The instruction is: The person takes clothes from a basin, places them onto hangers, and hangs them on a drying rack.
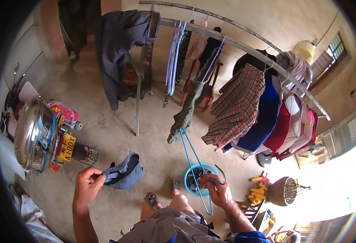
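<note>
My left hand [89,183] pinches the edge of a small blue-grey textured garment [130,175] with a dark inside. The garment hangs out to the right of my fingers, its opening facing up; its exact kind is unclear. In my right hand [217,189] is a light-blue clothes hanger [191,156], its long triangle tilted and its hook by my fingers. Below that hand, on the floor, a light-blue basin [187,175] holds dark patterned cloth [195,178], partly hidden by the hanger and hand.
Ahead runs a metal clothes rail [226,34] with dark trousers [115,48], bare hangers [174,60], a plaid shirt [240,103] and several other garments. A motorbike with a shiny metal box [28,133] stands at left. A woven basket [282,190] and corn cobs [258,193] lie right.
</note>
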The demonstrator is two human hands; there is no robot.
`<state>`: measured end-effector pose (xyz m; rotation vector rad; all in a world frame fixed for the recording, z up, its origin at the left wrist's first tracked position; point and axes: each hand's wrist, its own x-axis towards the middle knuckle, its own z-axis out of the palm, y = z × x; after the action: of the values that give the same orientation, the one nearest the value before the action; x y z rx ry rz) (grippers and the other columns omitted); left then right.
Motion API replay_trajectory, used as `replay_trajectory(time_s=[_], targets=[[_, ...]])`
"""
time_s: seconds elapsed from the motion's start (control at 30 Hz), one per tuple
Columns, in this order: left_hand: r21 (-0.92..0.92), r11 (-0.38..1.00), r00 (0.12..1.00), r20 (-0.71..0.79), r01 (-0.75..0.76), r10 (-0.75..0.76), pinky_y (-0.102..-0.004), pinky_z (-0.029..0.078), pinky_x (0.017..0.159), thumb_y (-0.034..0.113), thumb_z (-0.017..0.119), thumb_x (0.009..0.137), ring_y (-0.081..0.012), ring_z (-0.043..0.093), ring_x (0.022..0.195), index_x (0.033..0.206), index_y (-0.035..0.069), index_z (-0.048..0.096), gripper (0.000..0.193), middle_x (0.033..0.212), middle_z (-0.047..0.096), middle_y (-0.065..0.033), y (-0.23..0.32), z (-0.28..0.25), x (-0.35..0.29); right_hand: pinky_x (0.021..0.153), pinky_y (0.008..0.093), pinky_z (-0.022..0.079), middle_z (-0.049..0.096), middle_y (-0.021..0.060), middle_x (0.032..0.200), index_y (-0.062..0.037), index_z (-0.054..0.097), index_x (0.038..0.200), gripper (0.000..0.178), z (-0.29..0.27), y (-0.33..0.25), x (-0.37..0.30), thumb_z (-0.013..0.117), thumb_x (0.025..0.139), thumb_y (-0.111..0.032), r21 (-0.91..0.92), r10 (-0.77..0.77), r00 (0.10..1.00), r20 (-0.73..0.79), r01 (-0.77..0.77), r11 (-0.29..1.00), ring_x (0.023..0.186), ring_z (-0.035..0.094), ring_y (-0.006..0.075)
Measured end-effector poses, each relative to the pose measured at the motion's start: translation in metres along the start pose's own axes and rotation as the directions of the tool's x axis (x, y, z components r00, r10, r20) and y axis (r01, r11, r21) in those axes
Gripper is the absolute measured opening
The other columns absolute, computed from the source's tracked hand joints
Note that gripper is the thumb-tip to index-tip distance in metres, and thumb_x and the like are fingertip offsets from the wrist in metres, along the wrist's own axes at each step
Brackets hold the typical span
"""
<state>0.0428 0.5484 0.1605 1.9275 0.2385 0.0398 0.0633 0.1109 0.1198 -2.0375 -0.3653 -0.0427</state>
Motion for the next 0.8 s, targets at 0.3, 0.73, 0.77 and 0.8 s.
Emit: replay_trajectory(time_s=[0.3,0.73,0.77,0.8], targets=[[0.053,0.998,1.000,0.020,-0.021,0.020,-0.0217,0.042,0.045,-0.001,0.066,0.084,-0.0056,0.055,0.051,0.084,-0.001,0.060,0.007,0.064,0.058,-0.0013,0.031,0.028,-0.012,0.073,0.0392,0.054,0.059,0.0105,0.097,-0.0089,0.070,0.097,0.022,-0.075,0.010,-0.004,0.074,0.075,-0.010,-0.530,-0.079,0.989,0.123,0.133,0.838,0.085,0.064,0.0294],[0.097,0.995,0.989,0.146,0.025,-0.039,-0.0209,0.039,0.047,0.004,0.067,0.089,-0.0020,0.050,0.055,0.086,0.000,0.063,0.006,0.067,0.057,0.0026,0.077,0.105,-0.036,0.069,0.0288,0.048,0.064,0.0101,0.088,-0.0022,0.056,0.109,0.017,-0.110,0.039,0.000,0.052,0.101,-0.017,0.739,0.215,0.958,-0.189,-0.006,0.673,0.074,0.055,0.0141],[0.087,0.996,0.987,0.156,0.035,-0.048,-0.0207,0.039,0.048,0.004,0.067,0.089,-0.0017,0.050,0.056,0.086,0.000,0.063,0.007,0.068,0.057,0.0028,0.078,0.109,-0.038,0.071,0.0299,0.048,0.061,0.0095,0.085,-0.0016,0.055,0.108,0.016,-0.102,0.035,0.002,0.050,0.102,-0.015,0.806,0.224,0.964,-0.143,-0.018,0.591,0.075,0.055,0.0151],[0.089,0.995,0.987,0.153,0.036,-0.049,-0.0207,0.039,0.048,0.004,0.067,0.089,-0.0017,0.050,0.056,0.086,0.000,0.063,0.007,0.068,0.057,0.0028,0.079,0.112,-0.042,0.071,0.0304,0.048,0.060,0.0099,0.087,-0.0018,0.054,0.108,0.015,-0.093,0.035,0.002,0.049,0.102,-0.015,0.847,0.192,0.973,-0.125,0.004,0.532,0.075,0.055,0.0157]])
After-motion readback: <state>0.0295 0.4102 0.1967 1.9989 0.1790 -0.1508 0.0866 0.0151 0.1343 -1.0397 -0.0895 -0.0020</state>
